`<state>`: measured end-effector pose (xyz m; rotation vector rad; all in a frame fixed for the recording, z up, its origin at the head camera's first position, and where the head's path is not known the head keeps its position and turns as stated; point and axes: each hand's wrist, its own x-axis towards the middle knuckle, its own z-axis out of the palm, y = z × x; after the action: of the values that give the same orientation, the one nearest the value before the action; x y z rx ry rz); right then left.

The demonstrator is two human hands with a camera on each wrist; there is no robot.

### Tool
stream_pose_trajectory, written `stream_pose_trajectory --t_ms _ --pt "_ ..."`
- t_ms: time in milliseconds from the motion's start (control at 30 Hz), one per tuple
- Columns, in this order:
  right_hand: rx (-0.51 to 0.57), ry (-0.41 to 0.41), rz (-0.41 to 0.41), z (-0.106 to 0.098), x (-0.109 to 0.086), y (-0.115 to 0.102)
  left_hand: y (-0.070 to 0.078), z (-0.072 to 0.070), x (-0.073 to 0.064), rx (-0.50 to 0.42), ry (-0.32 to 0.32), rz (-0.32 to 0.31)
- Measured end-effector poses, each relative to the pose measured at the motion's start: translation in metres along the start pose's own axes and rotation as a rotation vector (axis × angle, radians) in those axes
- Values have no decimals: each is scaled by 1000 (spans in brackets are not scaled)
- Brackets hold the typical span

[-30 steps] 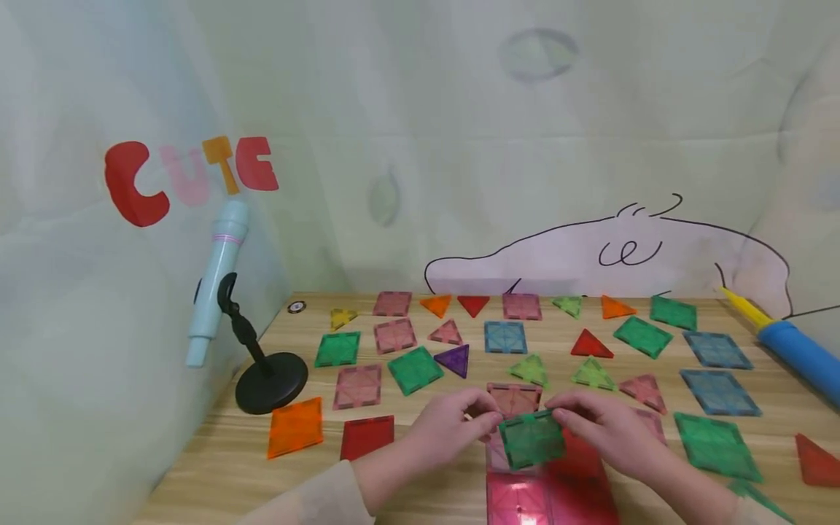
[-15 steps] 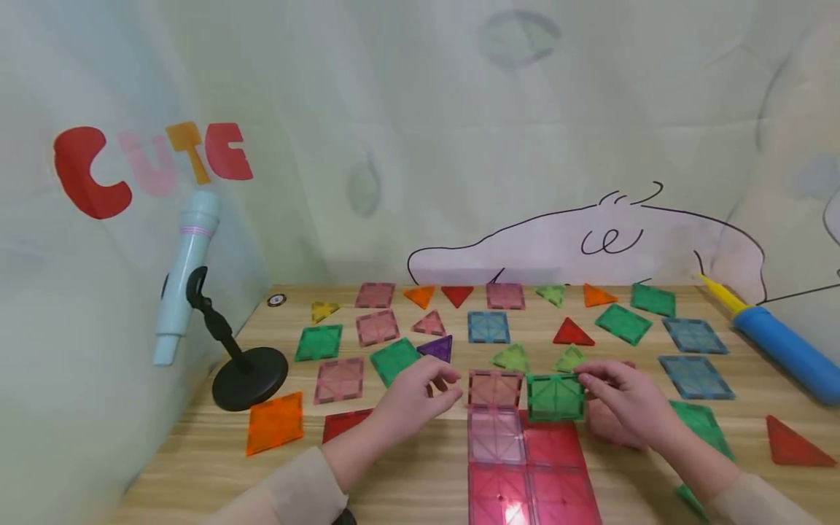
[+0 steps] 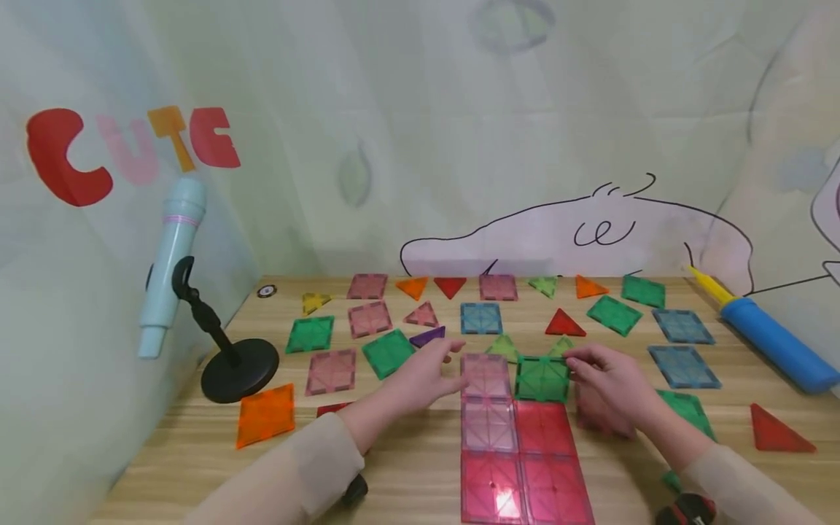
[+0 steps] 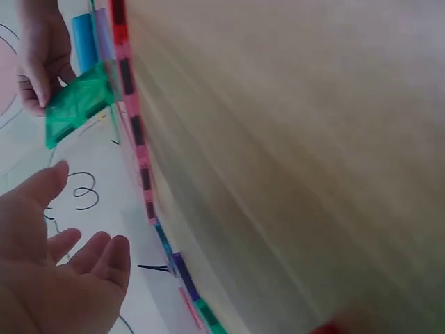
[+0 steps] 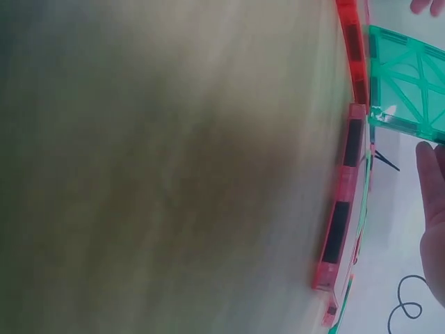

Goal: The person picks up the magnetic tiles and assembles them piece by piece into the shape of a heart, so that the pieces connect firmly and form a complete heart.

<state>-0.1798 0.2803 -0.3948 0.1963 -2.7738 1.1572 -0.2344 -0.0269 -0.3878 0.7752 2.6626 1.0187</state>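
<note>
With thumb and fingertips my right hand (image 3: 610, 383) pinches the right edge of a green square magnetic tile (image 3: 542, 379). The tile is raised at the far edge of a red square tile (image 3: 546, 429); in the right wrist view the green tile (image 5: 410, 87) stands up from the table, its lower edge by the red tile. My left hand (image 3: 420, 375) is held out with loose fingers, holding nothing, beside a pink square tile (image 3: 485, 376). The left wrist view has the left hand (image 4: 66, 257) apart from the green tile (image 4: 80, 104). Pink and red tiles form a flat two-column block.
Several loose square and triangular tiles lie across the wooden table (image 3: 197, 474). A pink tile (image 3: 600, 415) lies partly under the right hand. At the left stands a light-blue microphone (image 3: 172, 262) on a black stand (image 3: 239, 368); a blue pump (image 3: 777, 343) lies at the right.
Both hands held the green tile over the flat tiles; the left hand has let go and drawn left. The right hand has brought the tile forward to the red tile's far edge.
</note>
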Motion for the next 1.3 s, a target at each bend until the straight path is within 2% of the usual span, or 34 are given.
stream_pose_trajectory --t_ms 133,300,500,700,1000,1100,1167,1300 --pt "14 -12 3 1 3 0 -5 4 14 103 -98 25" --pt "26 -27 15 -1 3 -1 -6 10 26 177 -150 15" --pt "35 -39 8 0 4 -3 -5 12 30 239 -172 -13" --pt "38 -41 11 0 2 -2 -4 13 27 257 -142 18" --pt "34 -38 -17 -1 -1 -2 3 4 17 250 -54 177" --pt "29 -33 -27 -1 -1 -2 6 2 15 221 -47 215" --pt "33 -30 -40 -1 -1 -2 8 1 13 182 -59 225" --pt "70 -26 -72 -2 0 -3 10 -1 10 96 -102 187"
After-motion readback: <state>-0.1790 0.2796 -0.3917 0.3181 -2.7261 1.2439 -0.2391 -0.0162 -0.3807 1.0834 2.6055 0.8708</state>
